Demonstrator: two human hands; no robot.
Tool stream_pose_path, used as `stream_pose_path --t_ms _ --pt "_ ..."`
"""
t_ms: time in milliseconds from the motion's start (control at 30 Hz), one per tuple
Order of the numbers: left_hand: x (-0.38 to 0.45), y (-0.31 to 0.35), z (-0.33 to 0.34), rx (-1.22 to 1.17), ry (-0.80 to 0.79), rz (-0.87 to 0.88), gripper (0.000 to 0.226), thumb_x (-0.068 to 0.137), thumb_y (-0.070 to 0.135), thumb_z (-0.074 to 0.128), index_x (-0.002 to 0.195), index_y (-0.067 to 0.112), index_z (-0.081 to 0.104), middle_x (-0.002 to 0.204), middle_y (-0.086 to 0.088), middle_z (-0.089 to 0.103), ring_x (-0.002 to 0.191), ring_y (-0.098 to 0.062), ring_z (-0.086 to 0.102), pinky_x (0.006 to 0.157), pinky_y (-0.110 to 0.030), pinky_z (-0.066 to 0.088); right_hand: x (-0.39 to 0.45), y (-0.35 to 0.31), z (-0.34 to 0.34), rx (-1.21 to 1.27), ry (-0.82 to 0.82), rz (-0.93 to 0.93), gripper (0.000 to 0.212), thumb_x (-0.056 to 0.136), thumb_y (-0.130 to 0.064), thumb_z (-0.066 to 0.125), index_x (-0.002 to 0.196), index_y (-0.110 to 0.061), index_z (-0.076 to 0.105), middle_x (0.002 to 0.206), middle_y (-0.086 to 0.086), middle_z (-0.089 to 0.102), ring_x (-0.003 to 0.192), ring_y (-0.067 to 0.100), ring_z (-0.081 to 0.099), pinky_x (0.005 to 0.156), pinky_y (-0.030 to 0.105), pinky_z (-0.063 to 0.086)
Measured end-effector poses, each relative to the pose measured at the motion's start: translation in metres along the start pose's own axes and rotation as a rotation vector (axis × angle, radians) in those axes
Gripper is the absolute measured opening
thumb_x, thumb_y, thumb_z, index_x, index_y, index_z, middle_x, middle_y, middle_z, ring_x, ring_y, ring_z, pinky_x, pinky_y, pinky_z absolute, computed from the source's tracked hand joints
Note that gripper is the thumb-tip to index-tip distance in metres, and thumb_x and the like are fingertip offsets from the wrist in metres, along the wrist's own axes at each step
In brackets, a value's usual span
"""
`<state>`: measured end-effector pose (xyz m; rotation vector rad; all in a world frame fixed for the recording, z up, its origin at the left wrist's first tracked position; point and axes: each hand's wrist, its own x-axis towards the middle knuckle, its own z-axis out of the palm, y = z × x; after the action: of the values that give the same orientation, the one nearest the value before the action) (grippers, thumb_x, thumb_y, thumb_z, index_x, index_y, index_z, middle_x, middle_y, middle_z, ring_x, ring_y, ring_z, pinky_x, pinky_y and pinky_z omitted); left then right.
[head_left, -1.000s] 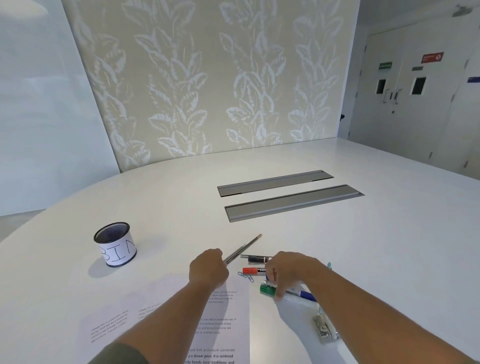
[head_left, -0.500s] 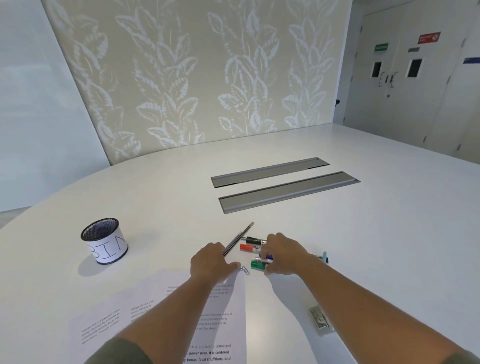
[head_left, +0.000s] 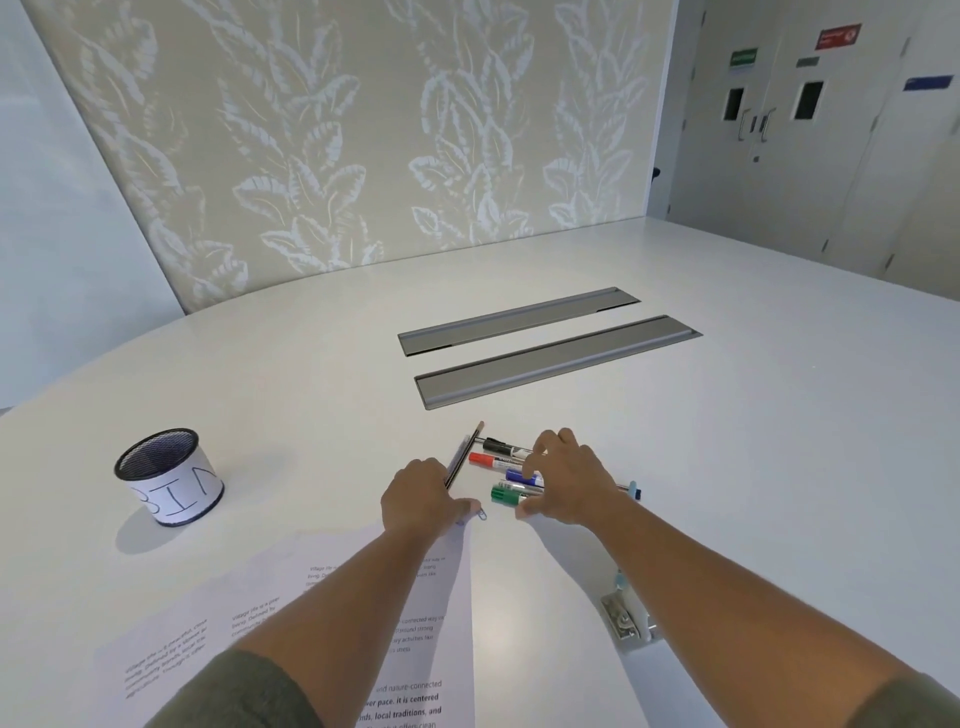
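Together, 2 hands hold pencils and markers on the table (head_left: 727, 467).
The left hand (head_left: 421, 493) is a tight fist round 2 pencils (head_left: 462, 460), which point away and a bit right. The right hand (head_left: 566, 483) is half open, thumb and fingers curled round 4 markers (head_left: 498, 460). These lie side by side, caps left, just past the paper (head_left: 234, 613).

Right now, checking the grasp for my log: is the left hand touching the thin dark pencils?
Touching. The head view shows the left hand gripping the thin dark pencils at their near ends.
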<state>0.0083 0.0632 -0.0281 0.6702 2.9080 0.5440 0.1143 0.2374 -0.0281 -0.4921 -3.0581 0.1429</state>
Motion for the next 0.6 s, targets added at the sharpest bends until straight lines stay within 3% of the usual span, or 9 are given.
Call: stream_pose_path --t_ms 167,267,333,400,533,600 --pt "0.012 0.001 0.005 -0.132 -0.053 -0.01 0.054 0.068 0.053 0.081 0.11 0.023 0.067 0.103 0.005 0.065 0.089 -0.014 0.062 0.067 -0.025 0.047 -0.001 0.013 0.0 0.069 -0.007 -0.005 0.066 0.066 -0.068 0.07 0.122 -0.034 0.06 0.133 -0.006 0.044 0.123 0.019 0.033 0.097 0.038 0.035" --pt "0.025 -0.004 0.001 -0.165 -0.139 -0.025 0.06 0.068 0.052 0.083 0.117 0.022 0.066 0.116 0.005 0.067 0.103 -0.016 0.063 0.084 -0.029 0.051 -0.002 0.026 -0.006 0.138 -0.046 -0.001 0.067 0.066 -0.067 0.073 0.125 -0.038 0.058 0.14 -0.008 0.04 0.128 0.018 0.029 0.1 0.039 0.029" --pt "0.034 -0.009 -0.006 -0.175 -0.229 -0.018 0.07 0.067 0.046 0.087 0.127 0.018 0.063 0.126 0.001 0.065 0.114 -0.019 0.061 0.096 -0.034 0.051 -0.003 0.034 -0.013 0.145 -0.122 0.013 0.061 0.067 -0.063 0.077 0.121 -0.04 0.06 0.147 -0.009 0.036 0.132 0.018 0.024 0.103 0.04 0.025" --pt "0.04 -0.01 -0.014 -0.153 -0.312 0.013 0.077 0.068 0.038 0.089 0.134 0.012 0.059 0.132 -0.003 0.063 0.117 -0.021 0.06 0.099 -0.033 0.05 -0.003 0.04 -0.021 0.097 -0.225 0.032 0.058 0.068 -0.059 0.078 0.12 -0.043 0.06 0.153 -0.008 0.03 0.137 0.02 0.021 0.107 0.043 0.023" --pt "0.042 -0.007 -0.02 -0.025 -0.391 0.08 0.082 0.071 0.031 0.089 0.141 0.009 0.054 0.139 -0.006 0.059 0.124 -0.023 0.057 0.106 -0.036 0.046 -0.006 0.048 -0.039 0.072 -0.389 0.051 0.07 0.066 -0.054 0.082 0.128 -0.046 0.053 0.16 -0.008 0.019 0.143 0.023 0.016 0.111 0.048 0.024" --pt "0.042 -0.006 -0.019 -0.015 -0.398 0.081 0.075 0.072 0.027 0.088 0.138 0.009 0.057 0.134 -0.006 0.062 0.116 -0.022 0.06 0.102 -0.035 0.05 -0.008 0.052 -0.047 0.08 -0.453 0.056 0.08 0.062 -0.051 0.086 0.132 -0.048 0.048 0.162 -0.009 0.015 0.144 0.023 0.015 0.111 0.05 0.03"
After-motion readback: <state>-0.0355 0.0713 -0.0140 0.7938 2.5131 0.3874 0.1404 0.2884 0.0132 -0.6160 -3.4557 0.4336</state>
